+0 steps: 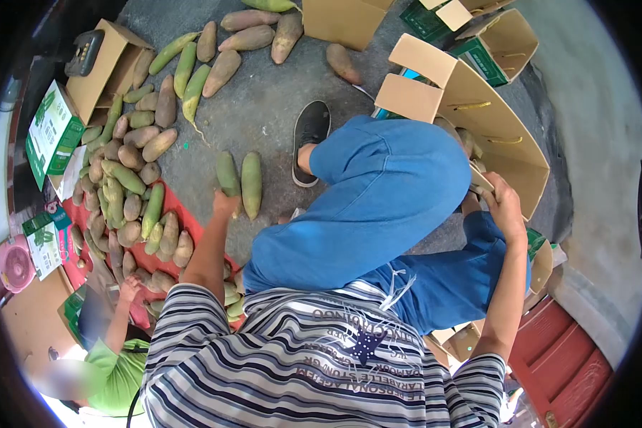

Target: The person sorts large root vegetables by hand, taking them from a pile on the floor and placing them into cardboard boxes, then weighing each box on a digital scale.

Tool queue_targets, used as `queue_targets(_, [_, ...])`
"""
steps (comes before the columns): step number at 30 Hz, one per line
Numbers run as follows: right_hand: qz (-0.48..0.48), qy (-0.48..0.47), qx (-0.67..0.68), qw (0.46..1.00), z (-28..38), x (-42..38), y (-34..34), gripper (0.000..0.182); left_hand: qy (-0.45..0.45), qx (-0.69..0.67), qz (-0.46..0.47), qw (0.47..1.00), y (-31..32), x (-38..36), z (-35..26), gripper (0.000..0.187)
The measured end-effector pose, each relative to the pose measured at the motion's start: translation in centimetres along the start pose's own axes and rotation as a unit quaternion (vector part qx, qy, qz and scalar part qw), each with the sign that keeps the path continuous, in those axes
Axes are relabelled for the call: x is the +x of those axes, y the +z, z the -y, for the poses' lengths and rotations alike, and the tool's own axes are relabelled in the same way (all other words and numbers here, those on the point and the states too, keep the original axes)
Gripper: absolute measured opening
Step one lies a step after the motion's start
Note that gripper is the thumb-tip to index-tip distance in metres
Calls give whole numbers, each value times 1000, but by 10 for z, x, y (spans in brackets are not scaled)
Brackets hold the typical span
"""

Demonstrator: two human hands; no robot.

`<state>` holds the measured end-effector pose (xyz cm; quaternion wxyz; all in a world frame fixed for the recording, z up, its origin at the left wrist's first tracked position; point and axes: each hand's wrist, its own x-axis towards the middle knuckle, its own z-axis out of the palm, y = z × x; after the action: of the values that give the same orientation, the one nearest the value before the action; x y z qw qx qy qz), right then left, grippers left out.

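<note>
My left hand (225, 205) is wrapped round the lower end of a green radish (227, 173), which lies on the grey floor. Right beside it lies a second green radish (251, 185). My right hand (503, 203) is closed on a flap (481, 178) at the near edge of an open cardboard box (510, 121) to the right of my knee. Inside that box, part of a few radishes (466, 140) shows; my knee hides the rest.
A large pile of radishes (125, 178) lies on a red sheet (196, 222) at the left. More radishes (222, 73) lie ahead on the floor. Boxes (342, 21) stand ahead and at both sides. Another person in green (114, 371) reaches toward the pile.
</note>
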<state>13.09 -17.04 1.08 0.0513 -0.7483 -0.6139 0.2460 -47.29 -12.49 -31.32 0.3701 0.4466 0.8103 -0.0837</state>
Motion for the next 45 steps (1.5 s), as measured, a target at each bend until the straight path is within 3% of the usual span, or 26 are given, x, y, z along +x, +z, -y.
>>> queue_targets(28, [0, 2, 4, 1000, 0, 1, 0, 22, -24, -40, -82, 996, 19, -3, 1, 68])
queue_targets(45, [-2, 1, 1, 1000, -1, 1, 1, 23, 8, -57, -123, 991, 24, -6, 4, 66])
